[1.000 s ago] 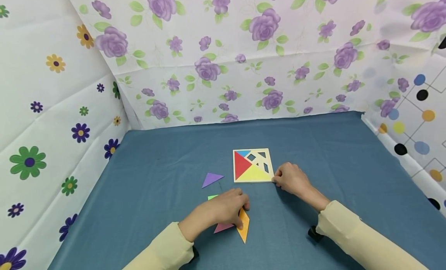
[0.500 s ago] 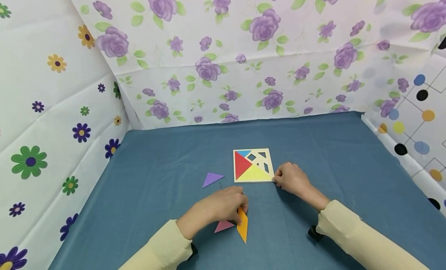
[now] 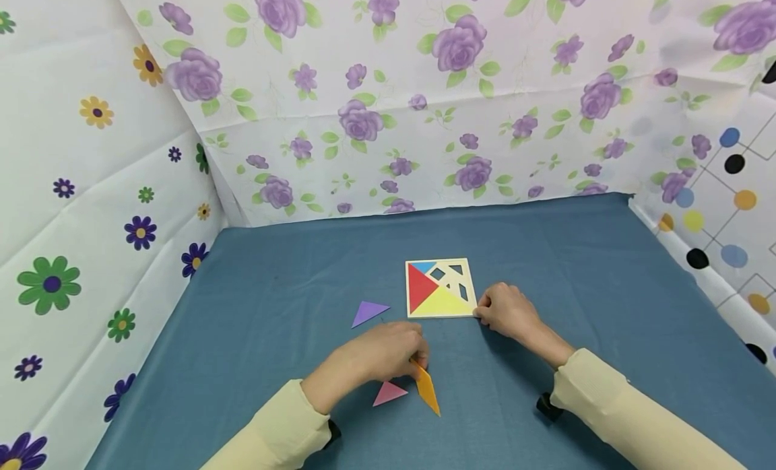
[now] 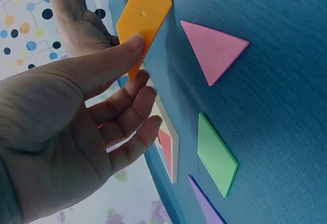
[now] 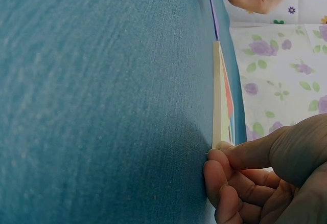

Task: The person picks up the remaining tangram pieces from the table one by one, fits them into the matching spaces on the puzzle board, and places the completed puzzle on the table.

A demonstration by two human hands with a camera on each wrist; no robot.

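My left hand (image 3: pixel 382 352) pinches an orange four-sided tangram piece (image 3: pixel 427 391), held tilted over the cloth; its thumb lies across the face of the orange piece (image 4: pixel 145 14) in the left wrist view. Close by, a pink triangle (image 3: pixel 389 393) lies flat. A green four-sided piece (image 4: pixel 218 155) is under the left hand, hidden in the head view. Further back sits a purple triangle (image 3: pixel 368 312). My right hand (image 3: pixel 508 312) grips the near right corner of the square tangram tray (image 3: pixel 442 316), pinching its edge (image 5: pixel 217 101) in the right wrist view.
Red (image 3: pixel 419 287), yellow (image 3: pixel 445 301) and blue (image 3: pixel 421 266) triangles lie in the tray, beside several cut-out slots. Blue cloth (image 3: pixel 291 288) covers the table. Patterned sheets (image 3: pixel 364 153) hang behind and at both sides.
My left hand has raised the orange piece and tilted it, drawing slightly back and left. The green piece's visible edge has gone behind the hand. My right hand and the tray stay put.
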